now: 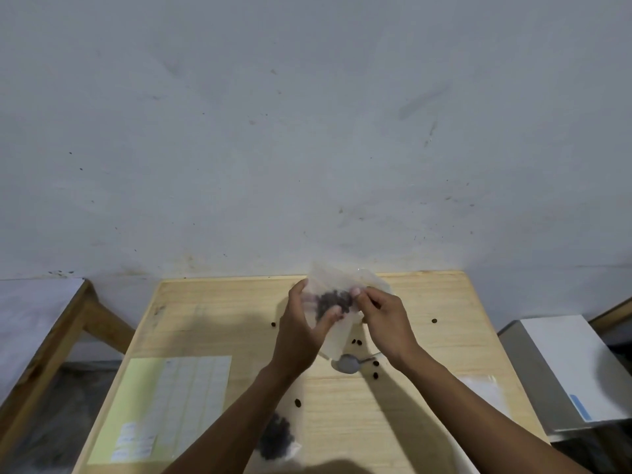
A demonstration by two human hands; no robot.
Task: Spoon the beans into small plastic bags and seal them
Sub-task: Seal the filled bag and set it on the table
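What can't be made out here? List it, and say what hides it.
- Bag seal, head view: the hands, left and right, cover it.
- Spoon handle: hidden under the right wrist.
- Label sheet print: too small and blurred.
- Bean bag near the bottom edge: partly behind the left forearm.

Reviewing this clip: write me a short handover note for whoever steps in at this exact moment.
Left hand holds the small plastic bag from its left side; right hand pinches the bag's right edge. Both keep it raised above the wooden table.
Beans are already in that bag; whether it is sealed cannot be told.
The spoon lies on the table below the hands, with loose beans scattered around it.
Another bag of beans lies at the near edge, a label sheet to its left.
Left: seal this bag, gather the strays.
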